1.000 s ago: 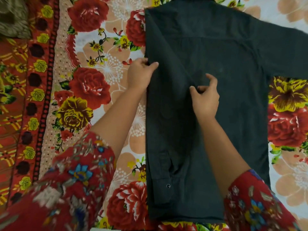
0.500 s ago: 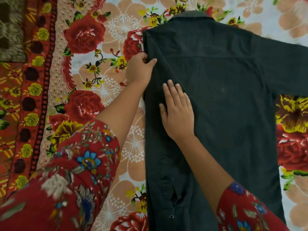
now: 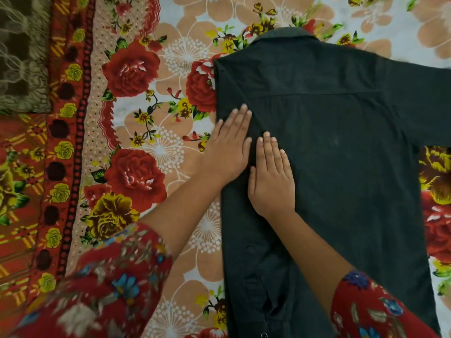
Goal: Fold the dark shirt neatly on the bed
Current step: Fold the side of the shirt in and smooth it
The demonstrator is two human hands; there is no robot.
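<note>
The dark shirt [image 3: 336, 152] lies back-up on the floral bedsheet, collar at the top. Its left side is folded inward, with the sleeve lying along the fold down to the cuff near the bottom. The other sleeve stretches out to the right edge of view. My left hand [image 3: 229, 147] lies flat with straight fingers on the folded left edge. Beside it, my right hand [image 3: 272, 179] presses flat on the folded sleeve. Both palms are down and neither hand grips the cloth.
The bedsheet [image 3: 170, 57] with red roses and peach flowers covers the bed around the shirt. A red patterned border [image 3: 61, 167] runs down the left. A brown patterned cushion [image 3: 22, 52] sits in the top left corner.
My left hand let go of the fold edge it pinched and now lies flat on it. My right hand shifted slightly and stays flat. The view tilted, showing the collar.
</note>
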